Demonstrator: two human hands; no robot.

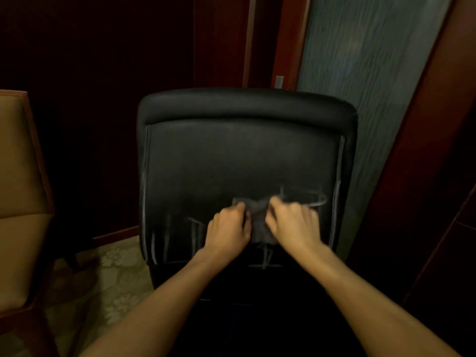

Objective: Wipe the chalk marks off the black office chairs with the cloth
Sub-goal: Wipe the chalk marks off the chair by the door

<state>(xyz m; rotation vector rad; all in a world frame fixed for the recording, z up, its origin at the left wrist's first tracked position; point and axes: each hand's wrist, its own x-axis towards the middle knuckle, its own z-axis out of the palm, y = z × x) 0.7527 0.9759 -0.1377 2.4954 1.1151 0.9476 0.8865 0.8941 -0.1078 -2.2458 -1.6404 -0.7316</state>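
A black office chair [244, 161] fills the middle of the view, seen from behind and above. Its backrest is smooth, faintly grained leather or leatherette with a dull sheen, topped by a thick rounded roll and edged by stitched seams down both sides. Pale chalk marks [313, 199] cross the lower part of the panel: a looping curve at the right, upright strokes and boxy outlines at the lower left, and a few more lines below the hands. The upper part of the panel shows no lines.

A small grey cloth [260, 222], soft and crumpled, lies bunched against the lower middle of the backrest. The left hand [229, 229] grips its left edge with curled fingers, and the right hand [293, 222] clutches its right side, fingers bent over the fabric; both press it onto the chair. The hands sit close together with the cloth between them, slightly blurred. Both forearms are bare.

At the left stands a tan upholstered chair [18, 176] with a reddish wooden frame. The floor is a pale carpet [113, 269] with a floral pattern. Behind are dark reddish wood panels [221, 39] and, to the right, a tall grey-green panel [360, 60] with a rippled texture, framed in the same wood.
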